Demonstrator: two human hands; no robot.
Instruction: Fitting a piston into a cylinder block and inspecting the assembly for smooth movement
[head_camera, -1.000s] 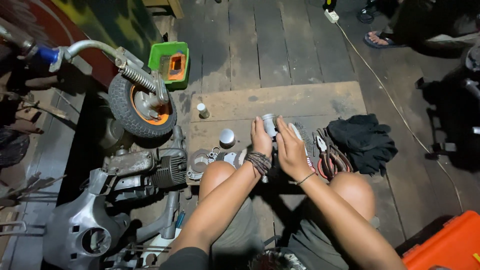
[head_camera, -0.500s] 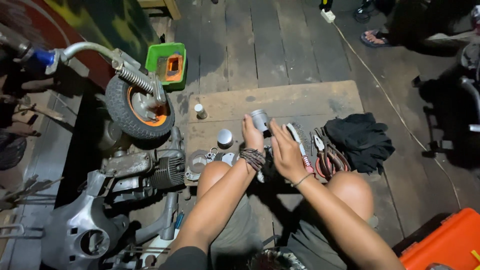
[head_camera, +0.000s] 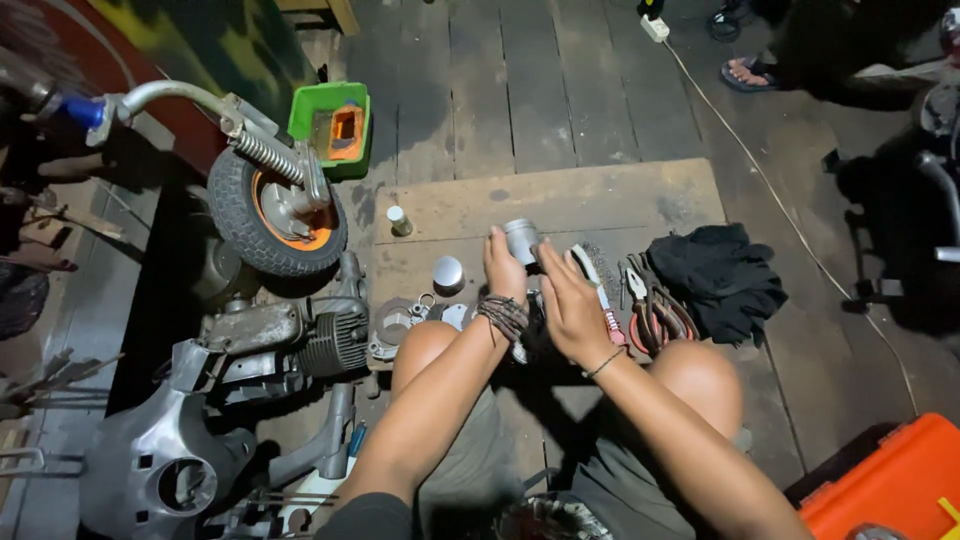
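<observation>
The left hand (head_camera: 503, 268) was closed around a short grey metal cylinder (head_camera: 521, 240), gripping it from the side and holding it upright just above the wooden board (head_camera: 560, 200) that lay on the plank floor (head_camera: 520, 90). A band of dark cord was wound around the left wrist. The right hand (head_camera: 572, 310) hovered just to the right of the cylinder with its fingers spread and loosely open, gripping nothing; whether a fingertip touched the cylinder could not be told.

All else is placed from the cylinder. Just to its left, on the board, stood a small round metal cap (head_camera: 447, 272), and farther left, near the board's corner, a small pale bottle (head_camera: 399, 220). Below the cap lay a ring-shaped metal plate (head_camera: 392, 322). To the right lay a screwdriver with a pale handle (head_camera: 598, 290), then pliers with red grips (head_camera: 650, 310), then a heap of black cloth (head_camera: 725, 275). Well to the left stood a small wheel with an orange hub (head_camera: 278, 215), with a green tray (head_camera: 332, 125) behind it and a finned engine (head_camera: 290, 345) below it. Far to the lower right showed the corner of an orange case (head_camera: 885, 490). Far to the upper right, another person's sandalled foot (head_camera: 745, 72) rested on the floor.
</observation>
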